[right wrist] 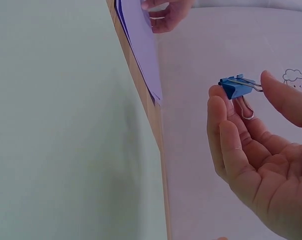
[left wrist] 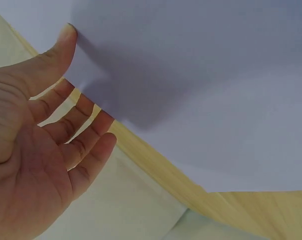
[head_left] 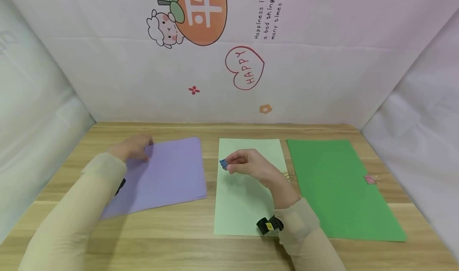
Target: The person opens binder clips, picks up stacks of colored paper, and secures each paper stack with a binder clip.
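My left hand is at the far left edge of a purple paper stack. In the left wrist view, the thumb lies over the purple paper, well apart from the loosely extended fingers. Several fingertips pass out of sight beneath the paper's edge. Above the pale green paper, my right hand pinches a small blue binder clip by its wire handles. The right wrist view shows the clip's blue body facing away from the palm, with the thumb at one silver handle.
A dark green sheet lies at the right with a pink clip on its right edge. A gold-coloured clip sits at the pale green paper's right edge. White printed cloth stands behind the wooden table.
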Motion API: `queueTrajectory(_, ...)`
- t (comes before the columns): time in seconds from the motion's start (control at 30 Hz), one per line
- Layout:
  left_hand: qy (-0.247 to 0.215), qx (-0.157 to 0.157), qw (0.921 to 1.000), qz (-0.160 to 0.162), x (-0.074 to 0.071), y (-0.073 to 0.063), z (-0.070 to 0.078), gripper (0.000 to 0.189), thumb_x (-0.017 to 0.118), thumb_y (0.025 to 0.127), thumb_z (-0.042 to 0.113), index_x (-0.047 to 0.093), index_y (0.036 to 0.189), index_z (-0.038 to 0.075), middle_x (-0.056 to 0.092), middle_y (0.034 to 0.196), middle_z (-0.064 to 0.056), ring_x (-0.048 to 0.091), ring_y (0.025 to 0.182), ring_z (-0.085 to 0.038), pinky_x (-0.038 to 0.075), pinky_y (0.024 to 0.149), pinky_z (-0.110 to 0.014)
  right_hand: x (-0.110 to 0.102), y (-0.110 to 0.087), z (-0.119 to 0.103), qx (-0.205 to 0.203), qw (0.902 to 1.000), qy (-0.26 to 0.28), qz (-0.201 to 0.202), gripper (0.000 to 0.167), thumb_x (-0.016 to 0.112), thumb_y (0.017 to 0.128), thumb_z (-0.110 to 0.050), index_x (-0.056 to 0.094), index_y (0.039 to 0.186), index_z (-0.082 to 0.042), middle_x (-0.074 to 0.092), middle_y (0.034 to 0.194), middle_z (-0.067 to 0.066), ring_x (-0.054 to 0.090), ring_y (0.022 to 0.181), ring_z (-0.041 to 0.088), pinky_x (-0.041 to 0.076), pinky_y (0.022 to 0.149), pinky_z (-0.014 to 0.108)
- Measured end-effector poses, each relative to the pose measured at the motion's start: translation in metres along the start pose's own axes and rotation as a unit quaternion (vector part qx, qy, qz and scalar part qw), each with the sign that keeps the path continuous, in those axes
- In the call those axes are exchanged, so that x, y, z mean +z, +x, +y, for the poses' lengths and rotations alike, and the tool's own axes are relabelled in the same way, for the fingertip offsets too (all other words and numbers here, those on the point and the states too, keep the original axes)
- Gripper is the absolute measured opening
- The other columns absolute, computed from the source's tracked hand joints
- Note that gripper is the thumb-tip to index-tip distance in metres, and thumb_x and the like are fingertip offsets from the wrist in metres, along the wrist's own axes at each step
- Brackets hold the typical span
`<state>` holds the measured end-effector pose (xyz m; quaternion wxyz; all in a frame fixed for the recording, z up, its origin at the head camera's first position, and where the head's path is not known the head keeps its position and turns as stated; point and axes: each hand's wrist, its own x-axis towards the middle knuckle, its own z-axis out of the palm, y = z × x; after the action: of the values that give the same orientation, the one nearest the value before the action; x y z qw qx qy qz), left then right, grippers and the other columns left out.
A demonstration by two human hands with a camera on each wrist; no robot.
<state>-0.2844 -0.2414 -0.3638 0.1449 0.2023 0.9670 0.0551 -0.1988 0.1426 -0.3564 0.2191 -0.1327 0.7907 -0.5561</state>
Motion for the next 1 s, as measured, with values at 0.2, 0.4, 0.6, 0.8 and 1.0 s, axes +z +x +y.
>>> queueTrajectory(0.2,-0.003,0.004,1.0000,-0.006,0.000,0.001,0.000,0.060,0.082,0.077,0.010,0.051,0.120,-0.017,0.058,0.121,-0.035,0.052,0.119,-0.053,0.042,0.106,-0.058,-0.003,-0.001,-0.001,-0.001,1.0000,0.008,-0.001,0.032,0.068,0.094,-0.014,0.063,0.122,0.002,0.070,0.106,0.010,0.065,0.093,0.016,0.051,0.094,0.032)
queueTrajectory(0.4,-0.004,-0.012,0.9998,-0.018,0.000,-0.002,0.003,0.075,0.082,0.077,0.013,0.042,0.130,-0.022,0.045,0.136,-0.042,0.041,0.129,-0.057,0.035,0.112,-0.061,-0.005,-0.002,-0.001,-0.004,0.9999,0.011,-0.001,0.033,0.068,0.095,-0.014,0.062,0.123,0.002,0.070,0.106,0.010,0.064,0.092,0.015,0.051,0.093,0.032)
queueTrajectory(0.6,-0.036,-0.017,0.9992,-0.002,0.002,-0.005,0.001,0.094,0.083,0.076,0.012,0.022,0.141,-0.020,0.033,0.142,-0.047,0.032,0.134,-0.060,0.029,0.114,-0.063,-0.007,-0.002,-0.001,-0.004,0.9999,0.010,0.006,0.032,0.068,0.094,-0.013,0.063,0.122,0.002,0.070,0.105,0.009,0.065,0.092,0.015,0.051,0.092,0.031)
queueTrajectory(0.8,-0.080,-0.017,0.9966,0.010,0.005,-0.009,-0.001,0.091,0.083,0.076,0.009,0.022,0.139,-0.014,0.038,0.137,-0.047,0.038,0.129,-0.060,0.034,0.109,-0.065,-0.007,-0.001,0.000,0.006,0.9999,0.015,0.007,0.032,0.069,0.093,-0.014,0.063,0.122,0.000,0.070,0.105,0.009,0.065,0.092,0.016,0.051,0.091,0.030)
queueTrajectory(1.0,-0.096,-0.009,0.9953,0.012,0.004,-0.012,-0.001,0.079,0.082,0.076,0.006,0.029,0.130,-0.013,0.045,0.131,-0.044,0.044,0.123,-0.058,0.037,0.106,-0.064,-0.008,-0.002,0.001,-0.003,0.9998,0.018,0.008,0.032,0.068,0.094,-0.014,0.063,0.122,0.001,0.069,0.104,0.010,0.066,0.093,0.020,0.051,0.095,0.040)
